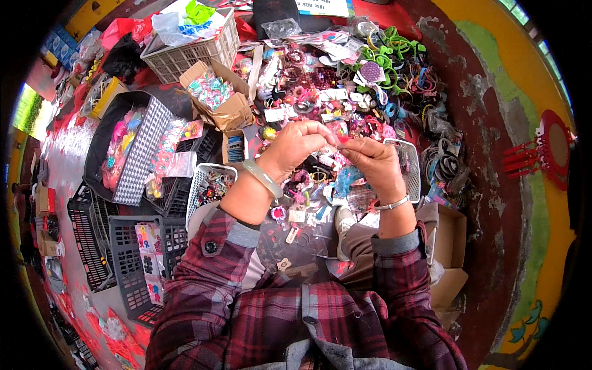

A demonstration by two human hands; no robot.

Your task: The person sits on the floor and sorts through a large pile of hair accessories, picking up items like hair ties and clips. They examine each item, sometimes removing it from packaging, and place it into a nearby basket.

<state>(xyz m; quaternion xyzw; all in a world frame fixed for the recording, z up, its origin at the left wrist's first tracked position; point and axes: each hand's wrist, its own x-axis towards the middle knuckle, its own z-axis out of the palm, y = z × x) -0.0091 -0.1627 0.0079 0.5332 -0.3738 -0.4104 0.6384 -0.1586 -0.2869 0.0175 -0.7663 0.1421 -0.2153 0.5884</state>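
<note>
My left hand (295, 148), with a pale bangle at its wrist, is closed in a pinch. Its fingertips meet those of my right hand (381, 165), which wears a silver bracelet and is pinched as well. Between them shows a bit of a small pinkish-red piece (343, 139), too small and too covered to name. Beneath and beyond the hands spreads a heap of hair ties and small trinkets (314, 102), mostly pink and red. Bright green headbands (394, 52) lie at its far right. A white basket (195, 185) of small pieces stands left of my left wrist.
Far left is a large beige crate (191, 52) topped with bags. Nearer stand a cardboard box (229, 112) of wrapped pieces, a black case (98, 148) and a grey plastic crate (126, 271). An open carton (453, 243) sits to the right, beside a worn painted wall (493, 154).
</note>
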